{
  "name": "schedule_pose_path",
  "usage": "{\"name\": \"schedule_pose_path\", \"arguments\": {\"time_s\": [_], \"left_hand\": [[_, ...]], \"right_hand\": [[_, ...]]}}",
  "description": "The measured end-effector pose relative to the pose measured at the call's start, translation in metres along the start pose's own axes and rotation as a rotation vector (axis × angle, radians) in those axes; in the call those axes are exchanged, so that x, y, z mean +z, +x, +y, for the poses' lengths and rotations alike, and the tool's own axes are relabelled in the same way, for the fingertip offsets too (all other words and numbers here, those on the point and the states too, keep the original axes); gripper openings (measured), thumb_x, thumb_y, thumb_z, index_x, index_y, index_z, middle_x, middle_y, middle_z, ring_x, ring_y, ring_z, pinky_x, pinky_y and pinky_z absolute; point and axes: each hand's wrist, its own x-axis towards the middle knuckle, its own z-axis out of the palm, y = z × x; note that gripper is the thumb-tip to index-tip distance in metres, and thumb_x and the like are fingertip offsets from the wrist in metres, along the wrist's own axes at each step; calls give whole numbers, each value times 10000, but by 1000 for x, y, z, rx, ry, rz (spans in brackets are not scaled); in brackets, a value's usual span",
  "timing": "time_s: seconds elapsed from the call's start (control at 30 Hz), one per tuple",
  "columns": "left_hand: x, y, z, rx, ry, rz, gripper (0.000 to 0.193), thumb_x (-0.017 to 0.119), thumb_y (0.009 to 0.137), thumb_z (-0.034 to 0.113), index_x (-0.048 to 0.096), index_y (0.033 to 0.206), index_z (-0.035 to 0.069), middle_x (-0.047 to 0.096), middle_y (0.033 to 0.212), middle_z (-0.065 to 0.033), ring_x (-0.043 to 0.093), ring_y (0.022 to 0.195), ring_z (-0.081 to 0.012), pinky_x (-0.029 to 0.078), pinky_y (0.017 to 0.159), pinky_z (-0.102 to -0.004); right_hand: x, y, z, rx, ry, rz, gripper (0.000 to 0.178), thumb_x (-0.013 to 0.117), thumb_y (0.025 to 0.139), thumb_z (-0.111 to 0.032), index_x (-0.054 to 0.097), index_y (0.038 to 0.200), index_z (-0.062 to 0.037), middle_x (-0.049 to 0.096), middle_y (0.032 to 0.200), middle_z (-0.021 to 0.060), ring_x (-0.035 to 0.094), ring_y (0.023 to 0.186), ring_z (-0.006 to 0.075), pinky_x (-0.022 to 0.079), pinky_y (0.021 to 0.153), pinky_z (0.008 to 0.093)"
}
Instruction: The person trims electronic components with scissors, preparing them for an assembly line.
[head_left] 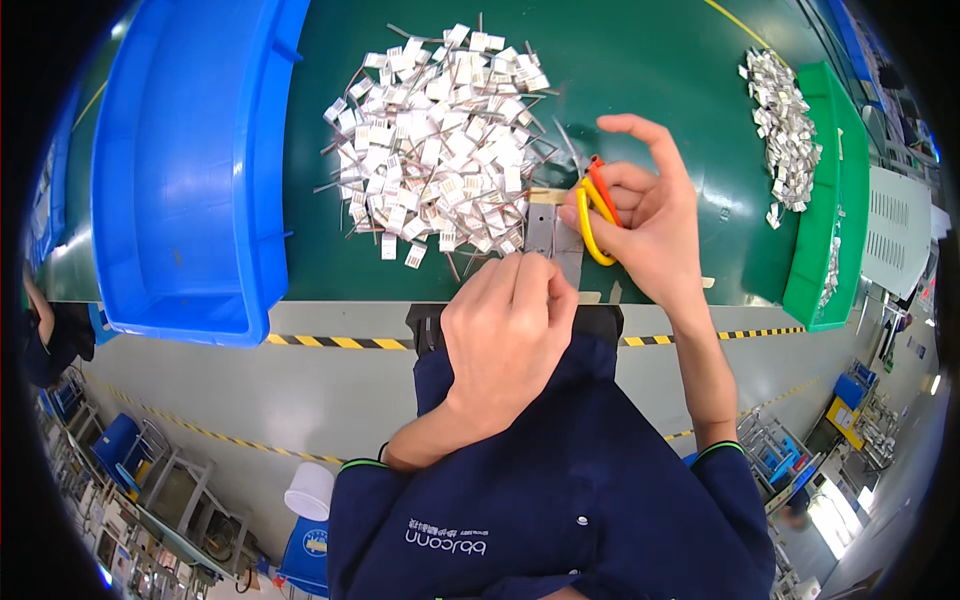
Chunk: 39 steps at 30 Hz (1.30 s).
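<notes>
Close to the table's near edge, my left hand [510, 318] is closed, its fingers curled together. Whatever it pinches is hidden under the fingers. My right hand [650, 218] has a small hand tool with a yellow loop handle [587, 225] and an orange-red handle in its curled fingers. The tool's thin metal tip points away from me; its exact kind is not clear. My right index finger is raised and bent, apart from the tool. A grey metal block [541, 228] sits between my hands. Beyond them lies a large pile of white connectors [440, 140] with short wires.
At the left stands a big blue bin [185, 180]. On the right, a second heap of white connectors [782, 130] lies beside a green tray [830, 220] on the green tabletop [660, 50]. A white bucket [311, 490] is behind on the left, and another person's arm shows far left.
</notes>
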Motion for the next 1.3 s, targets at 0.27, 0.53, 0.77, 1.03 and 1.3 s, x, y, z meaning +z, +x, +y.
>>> {"name": "schedule_pose_path", "arguments": {"time_s": [0.27, 0.53, 0.77, 1.03, 1.3], "left_hand": [[5, -7, 2, 3, 21, 48, 205, 682, 616, -31, 502, 655, 58, 421, 527, -26, 445, 461, -182, 367, 434, -319], [6, -7, 2, -7, 37, 53, 201, 676, 625, -38, 500, 652, 55, 396, 507, -24, 420, 446, -179, 348, 423, -317], [5, -8, 2, 12, 48, 51, 209, 682, 620, -37, 497, 653, 56, 388, 503, -22, 415, 442, -178, 348, 422, -317], [3, -8, 3, 38, 58, 30, 221, 682, 611, -36, 488, 651, 61, 390, 516, -20, 423, 452, -185, 351, 425, -321], [0, -7, 6, 8, 57, -1, 225, 679, 608, -36, 478, 622, 64, 398, 511, -15, 419, 444, -182, 353, 420, -312]], "right_hand": [[-48, -3, -12, 174, 53, -473, 222, 625, 822, 4, 499, 1003, 9, 632, 780, 51, 566, 595, 28, 382, 463, 148], [-54, 7, -21, 405, -135, -625, 121, 654, 776, -56, 605, 816, 48, 674, 708, 113, 615, 586, 86, 442, 531, 187], [-53, 9, -17, 421, -119, -607, 155, 616, 740, -21, 579, 841, 91, 663, 715, 149, 628, 576, 137, 489, 548, 214], [-48, 13, -20, 479, -132, -600, 110, 635, 728, 27, 596, 801, 100, 657, 691, 141, 623, 567, 133, 490, 554, 214], [-49, 12, -22, 434, -239, -581, 108, 651, 736, 2, 620, 793, 88, 638, 632, 94, 548, 503, 75, 402, 443, 202]]}}
